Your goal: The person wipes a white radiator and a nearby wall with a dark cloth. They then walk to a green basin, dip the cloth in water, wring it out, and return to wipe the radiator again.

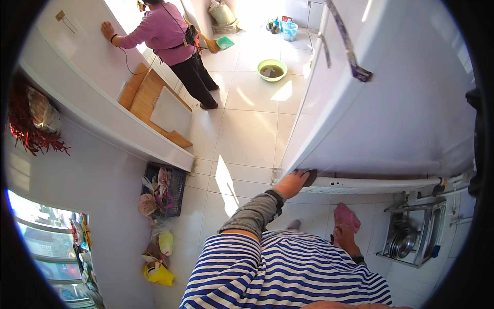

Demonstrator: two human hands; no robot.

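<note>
My left hand (pixel 290 185) reaches forward to the near end of a white radiator (pixel 347 184), beside the wall corner. Its fingers close over a small dark brown pad (pixel 310 178); the underside of the grip is hidden. Low at my right side, my right hand (pixel 344 236) holds a pink dotted cloth (pixel 347 217) that spreads out beyond the fingers. A dark band sits on each wrist. One shoe tip (pixel 294 224) shows below my striped shirt.
A person (pixel 170 34) stands ahead left, one hand on the wall. Further on are a green basin (pixel 272 69) of dark water and a blue bucket (pixel 289 31). A metal rack (pixel 420 231) with steel bowls stands right; a dark crate (pixel 177 193) and yellow bag (pixel 160 275) lie left.
</note>
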